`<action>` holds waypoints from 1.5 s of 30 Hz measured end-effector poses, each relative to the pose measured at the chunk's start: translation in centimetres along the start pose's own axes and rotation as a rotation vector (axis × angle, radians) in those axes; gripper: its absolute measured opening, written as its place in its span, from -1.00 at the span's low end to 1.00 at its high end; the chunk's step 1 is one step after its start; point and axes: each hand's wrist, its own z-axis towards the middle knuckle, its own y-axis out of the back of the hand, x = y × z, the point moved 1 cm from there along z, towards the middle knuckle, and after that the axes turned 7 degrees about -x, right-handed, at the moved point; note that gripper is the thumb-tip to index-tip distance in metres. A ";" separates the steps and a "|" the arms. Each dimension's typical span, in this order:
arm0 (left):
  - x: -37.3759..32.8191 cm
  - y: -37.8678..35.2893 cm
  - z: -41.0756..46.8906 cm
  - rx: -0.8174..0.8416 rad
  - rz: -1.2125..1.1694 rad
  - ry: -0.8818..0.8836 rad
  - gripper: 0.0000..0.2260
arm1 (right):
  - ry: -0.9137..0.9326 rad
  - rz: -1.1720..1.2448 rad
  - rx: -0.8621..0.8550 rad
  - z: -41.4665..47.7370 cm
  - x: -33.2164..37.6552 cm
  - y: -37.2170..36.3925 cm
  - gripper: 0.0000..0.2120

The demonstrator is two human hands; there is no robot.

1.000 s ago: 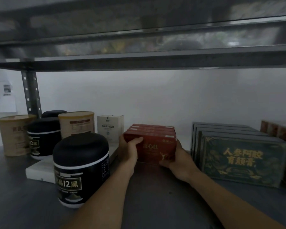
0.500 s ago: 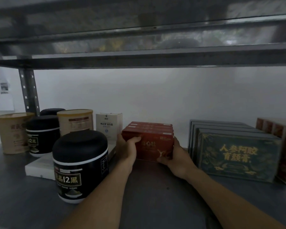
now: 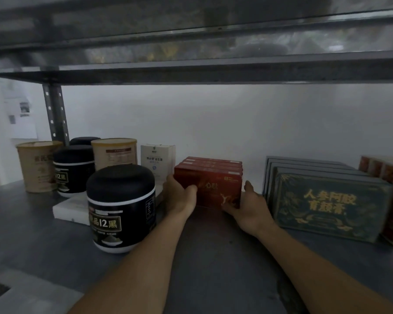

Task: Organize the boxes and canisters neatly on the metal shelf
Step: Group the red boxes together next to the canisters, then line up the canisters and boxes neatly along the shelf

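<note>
Both hands, left hand [image 3: 179,197] and right hand [image 3: 250,206], clasp the ends of a row of red boxes [image 3: 210,177], apparently squaring them together on the metal shelf [image 3: 213,257].

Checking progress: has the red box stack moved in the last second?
No. The stack of red cardboard boxes keeps the same gap to the dark green boxes beside it.

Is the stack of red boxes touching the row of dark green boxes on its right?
Apart. The head view shows the right hand and a strip of white wall between the red boxes and the dark green boxes.
</note>
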 end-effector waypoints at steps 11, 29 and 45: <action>-1.0 3.0 -6.3 0.072 0.324 -0.200 -0.64 | 0.145 -0.094 -0.027 -5.2 1.9 2.1 -0.61; 2.0 23.4 -10.1 0.050 0.232 -0.470 -0.90 | -0.002 0.431 0.226 -12.5 13.9 -4.3 0.08; 5.7 30.8 -2.8 0.005 0.117 -0.352 -0.76 | 0.032 0.576 -0.129 -12.3 19.5 -9.7 0.03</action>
